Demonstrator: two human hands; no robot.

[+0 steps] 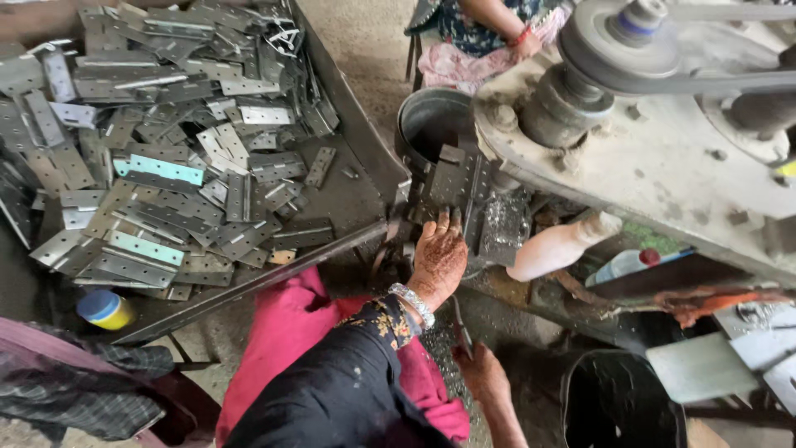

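My left hand, in a black sleeve with a bead bracelet, reaches up to a stack of grey metal hinge plates standing at the machine's front. Its fingers are spread and rest against the lower edge of the plates. My right hand is lower, near the floor, with its fingers curled around a thin dark metal rod that sticks up from it. Metal shavings lie beside the plates.
A big tilted tray at left holds several loose hinge plates. A yellow jar with a blue lid, a steel bucket, a black bucket, a white bottle and a belt pulley surround me. Another person's hand is at the top.
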